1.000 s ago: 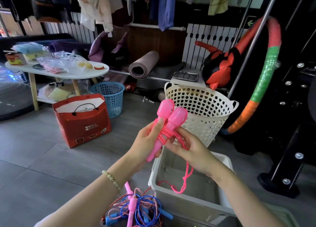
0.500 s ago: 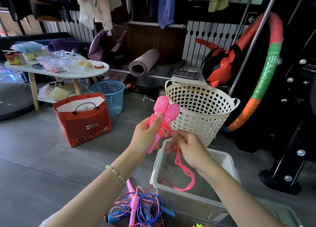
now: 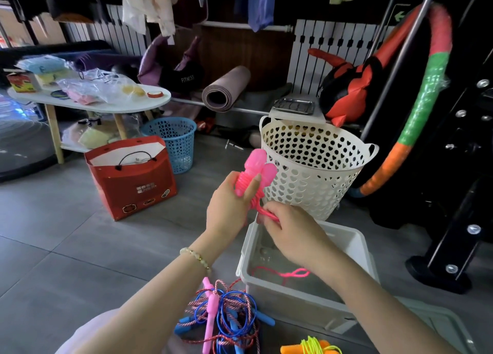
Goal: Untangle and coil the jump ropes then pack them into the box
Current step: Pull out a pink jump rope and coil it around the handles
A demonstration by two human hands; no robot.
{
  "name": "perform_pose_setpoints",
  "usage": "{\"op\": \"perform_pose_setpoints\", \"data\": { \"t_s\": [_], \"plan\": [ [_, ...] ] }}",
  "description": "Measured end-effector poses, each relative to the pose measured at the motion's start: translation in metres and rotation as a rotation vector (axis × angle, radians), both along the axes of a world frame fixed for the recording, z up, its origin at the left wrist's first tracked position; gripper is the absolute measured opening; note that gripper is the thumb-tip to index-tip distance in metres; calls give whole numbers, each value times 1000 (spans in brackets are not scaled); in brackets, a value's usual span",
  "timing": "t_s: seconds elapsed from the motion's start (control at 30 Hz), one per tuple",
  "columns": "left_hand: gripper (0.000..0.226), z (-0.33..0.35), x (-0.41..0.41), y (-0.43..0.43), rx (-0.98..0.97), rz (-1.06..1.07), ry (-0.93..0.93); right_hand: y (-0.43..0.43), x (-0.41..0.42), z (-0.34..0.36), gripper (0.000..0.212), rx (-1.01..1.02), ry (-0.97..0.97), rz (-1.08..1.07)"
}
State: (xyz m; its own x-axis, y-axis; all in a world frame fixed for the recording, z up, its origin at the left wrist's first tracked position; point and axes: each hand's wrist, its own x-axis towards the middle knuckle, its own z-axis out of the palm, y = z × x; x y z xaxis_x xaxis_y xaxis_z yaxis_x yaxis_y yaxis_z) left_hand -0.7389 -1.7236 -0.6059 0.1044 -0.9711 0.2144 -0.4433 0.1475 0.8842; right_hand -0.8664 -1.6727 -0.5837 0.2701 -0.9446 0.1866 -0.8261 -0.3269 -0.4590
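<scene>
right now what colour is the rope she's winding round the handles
Pink, same as its handles, clearest in the head view.

Left hand (image 3: 229,209) raised, right hand (image 3: 290,233) pinching.

Glossy translucent pink plastic handles (image 3: 260,168) sit in the left grip, bound by smooth pink plastic cord (image 3: 268,215). Below, the box (image 3: 357,243) looks smooth, milky plastic; behind, the perforated basket (image 3: 320,167) matt cream plastic.
</scene>
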Motion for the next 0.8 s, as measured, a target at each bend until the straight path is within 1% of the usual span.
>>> {"op": "perform_pose_setpoints", "data": {
  "t_s": [0.03,0.07,0.13,0.2,0.3,0.4,0.47,0.57,0.6,0.7,0.73,0.8],
  "plan": [
    [38,0,0,-1,21,-46,-104,-1,-2,2,24,-10,-14,29],
    [40,1,1,-1,35,-126,-136,-3,-4,6,27,-7,-69,51],
    [43,8,-1,4,54,-323,-76,-10,-14,15,31,60,-303,88],
    [43,17,-1,10,35,-435,-57,-14,-23,18,34,130,-510,118],
    [40,23,3,16,5,-530,-60,-18,-26,11,34,138,-615,85],
    [39,22,7,18,35,-614,-55,-23,-29,9,23,19,-628,10],
    [28,21,8,18,44,-665,-91,-25,-33,13,16,-62,-627,-27],
    [15,21,12,15,110,-700,-181,-27,-36,15,23,-126,-513,-28],
    [15,20,14,14,122,-706,-208,-27,-36,15,23,-125,-475,-5],
    [25,19,22,9,138,-667,-239,-29,-37,18,6,-45,-464,121],
    [29,20,25,6,136,-649,-254,-29,-37,18,6,-16,-453,153],
    [32,23,30,3,136,-650,-273,-28,-39,19,13,-29,-349,199]
  ]
}}
